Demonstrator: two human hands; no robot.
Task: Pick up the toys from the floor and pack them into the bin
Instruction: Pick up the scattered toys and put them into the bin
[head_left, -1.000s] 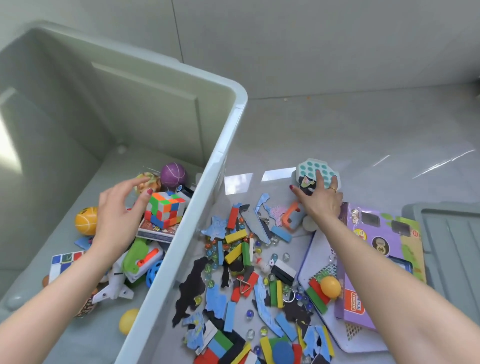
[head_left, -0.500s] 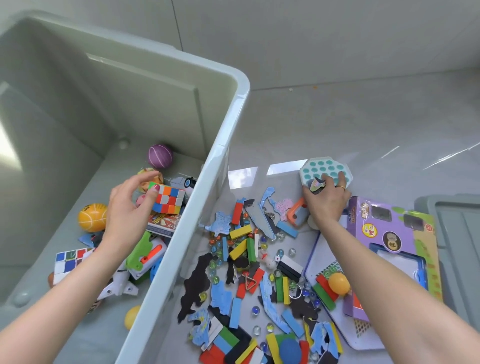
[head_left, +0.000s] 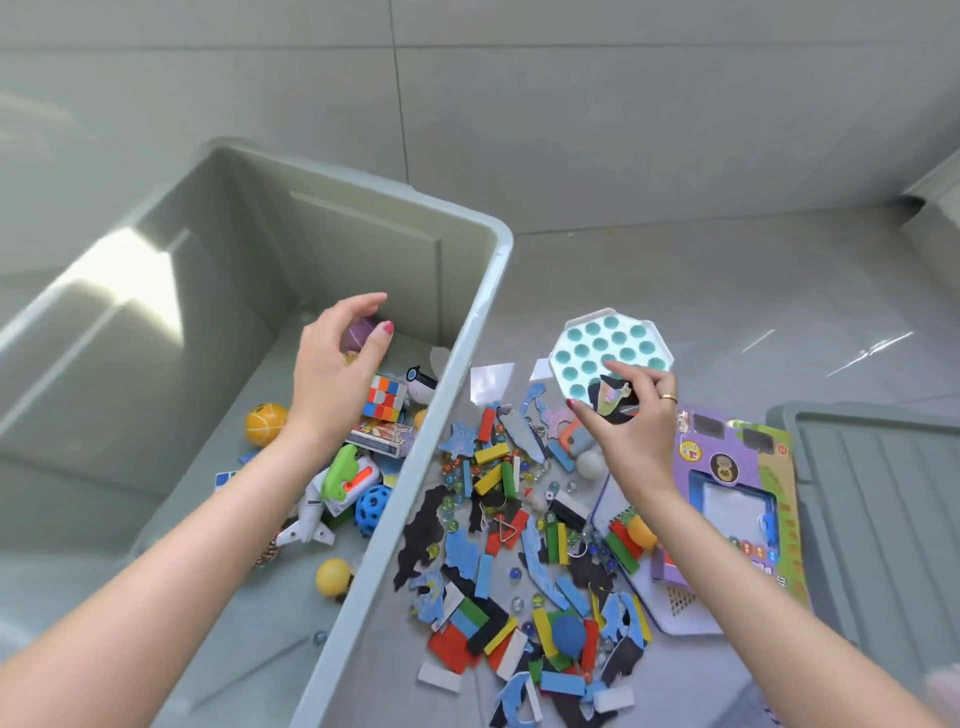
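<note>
the right hand (head_left: 631, 415) pinches a teal bubble toy (head_left: 608, 351) with a dark scrap of foam pressed against it, lifted clear of the floor just right of the bin (head_left: 470, 343). the left hand (head_left: 332, 374) hangs inside the bin, fingers loosely curled and grasping nothing, above a colour cube (head_left: 384, 397) and in front of a purple ball (head_left: 360, 331). to do this well, i'd say carry the bubble toy flat over the bin's near wall and let go low, so the scrap doesn't slip free. plenty is left: blocks (head_left: 491, 470), marbles and a purple box (head_left: 737, 499) lie on the floor right of the bin.
</note>
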